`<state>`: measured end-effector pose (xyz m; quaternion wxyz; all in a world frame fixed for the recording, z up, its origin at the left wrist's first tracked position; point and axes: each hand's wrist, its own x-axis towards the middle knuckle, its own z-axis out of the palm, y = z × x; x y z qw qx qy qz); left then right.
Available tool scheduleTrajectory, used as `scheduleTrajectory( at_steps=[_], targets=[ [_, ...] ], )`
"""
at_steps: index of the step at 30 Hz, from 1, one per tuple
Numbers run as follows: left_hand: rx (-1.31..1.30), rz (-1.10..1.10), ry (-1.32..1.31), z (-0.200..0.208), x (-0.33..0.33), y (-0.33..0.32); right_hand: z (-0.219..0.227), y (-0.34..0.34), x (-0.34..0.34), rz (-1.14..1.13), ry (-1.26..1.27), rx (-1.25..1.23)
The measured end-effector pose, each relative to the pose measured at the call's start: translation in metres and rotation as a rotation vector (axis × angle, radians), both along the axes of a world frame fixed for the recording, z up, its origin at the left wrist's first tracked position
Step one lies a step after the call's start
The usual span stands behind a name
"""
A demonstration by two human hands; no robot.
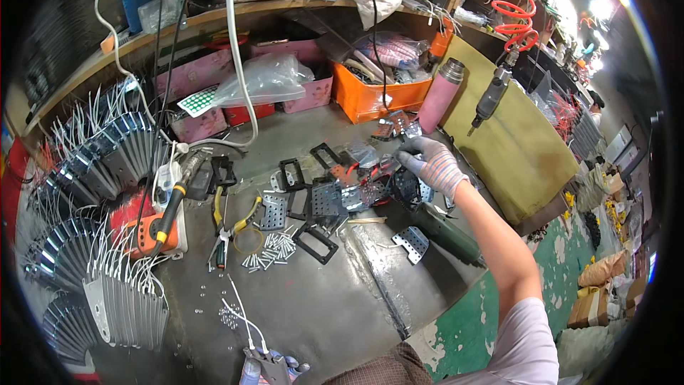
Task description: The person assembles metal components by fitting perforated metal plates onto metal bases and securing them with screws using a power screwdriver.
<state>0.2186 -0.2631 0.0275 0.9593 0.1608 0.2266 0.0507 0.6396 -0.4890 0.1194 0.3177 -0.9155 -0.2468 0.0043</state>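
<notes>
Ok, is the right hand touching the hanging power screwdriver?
Apart. The head view shows part of the yellow panel visible between the right hand and the power screwdriver.

From my remote station I note: right glove [443, 171], matt knitted cloth; grey block [273, 369], smooth metal, dull sheen. Worktop [335, 328] looks like scuffed metal, glossy in patches. Screws [276, 248], shiny metal. Orange bin [365, 102], smooth plastic. Clear bag [274, 84], crinkled glossy plastic. Shelf edge [299, 3], matt wood.
</notes>
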Motion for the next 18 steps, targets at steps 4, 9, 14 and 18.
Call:
scheduleTrajectory(
  at_steps=[4, 9, 14, 18],
  targets=[
    [0.003, 0.023, 0.004, 0.008, 0.003, -0.004, -0.005, 0.048, -0.006, 0.214, -0.058, -0.066],
    [-0.008, -0.046, -0.095, -0.003, 0.002, 0.003, -0.001, 0.112, -0.038, 0.369, -0.042, -0.356],
    [-0.048, 0.02, -0.089, -0.02, 0.004, 0.005, -0.007, 0.129, -0.075, 0.369, -0.258, -0.691],
    [0.014, 0.005, -0.095, -0.016, 0.002, 0.006, -0.023, 0.101, -0.081, 0.287, -0.561, -0.444]
  ],
)
